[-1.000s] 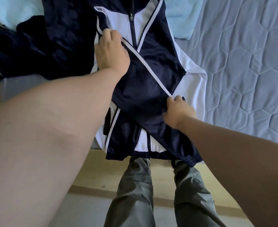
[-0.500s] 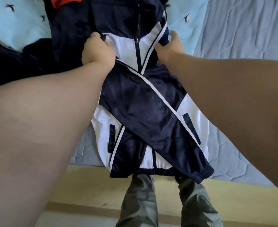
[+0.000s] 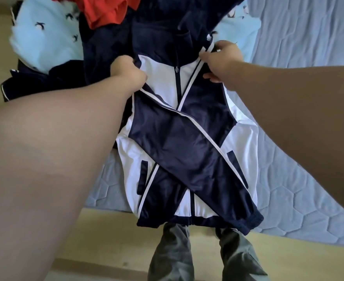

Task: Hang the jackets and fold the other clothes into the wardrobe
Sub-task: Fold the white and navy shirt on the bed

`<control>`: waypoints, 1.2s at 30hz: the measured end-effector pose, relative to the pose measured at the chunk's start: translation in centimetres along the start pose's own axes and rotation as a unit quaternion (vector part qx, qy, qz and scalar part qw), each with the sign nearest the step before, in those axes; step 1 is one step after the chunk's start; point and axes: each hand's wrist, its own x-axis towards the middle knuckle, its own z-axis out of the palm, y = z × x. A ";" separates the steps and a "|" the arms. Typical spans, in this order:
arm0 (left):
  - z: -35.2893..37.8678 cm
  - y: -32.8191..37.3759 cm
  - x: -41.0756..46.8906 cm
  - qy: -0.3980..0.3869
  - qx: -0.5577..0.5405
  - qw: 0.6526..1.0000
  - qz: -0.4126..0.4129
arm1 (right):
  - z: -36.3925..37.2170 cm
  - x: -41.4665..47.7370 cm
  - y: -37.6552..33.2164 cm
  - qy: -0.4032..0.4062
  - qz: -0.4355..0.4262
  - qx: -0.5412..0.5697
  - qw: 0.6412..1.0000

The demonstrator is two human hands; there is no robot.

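Observation:
A navy and white zip-up track jacket lies face up on the bed, its hem hanging over the near edge. One navy sleeve is folded diagonally across the chest. My left hand grips the jacket at its left shoulder. My right hand pinches the right shoulder near the collar. Both hands hold the top of the jacket, one on each side of the zip.
A pale blue quilted mattress fills the right side. Behind the jacket lie a red garment, a light blue printed garment and dark navy clothing. My grey trouser legs stand on the yellowish floor below.
My right hand left the folded sleeve near the hem and went up to the right shoulder. My left hand shifted slightly on the left shoulder. The jacket now sits closer to the bed's edge.

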 end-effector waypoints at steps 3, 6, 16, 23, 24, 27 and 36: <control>-0.7 0.1 0.3 0.065 0.054 0.996 0.026 | 0.2 0.2 0.2 0.025 -0.019 -0.029 0.999; -1.4 0.3 0.9 0.103 0.062 0.992 0.024 | 0.4 0.4 0.2 0.055 -0.039 -0.042 0.997; -3.1 2.1 1.4 0.093 -0.023 0.995 0.027 | 0.3 1.1 -0.3 0.049 -0.037 -0.020 0.998; -2.3 1.6 2.2 0.137 0.103 0.984 0.046 | 0.6 1.8 -0.5 0.088 -0.083 -0.091 0.988; -2.1 1.5 2.4 0.117 0.116 0.985 0.041 | 0.5 1.9 -0.6 0.086 -0.082 -0.107 0.987; -2.5 1.4 2.9 0.091 0.058 0.993 0.046 | 0.5 2.0 -1.3 0.087 -0.069 -0.110 0.988; -2.7 3.7 2.0 0.007 -0.078 0.997 0.003 | 0.3 1.4 -2.4 0.053 -0.047 -0.064 0.995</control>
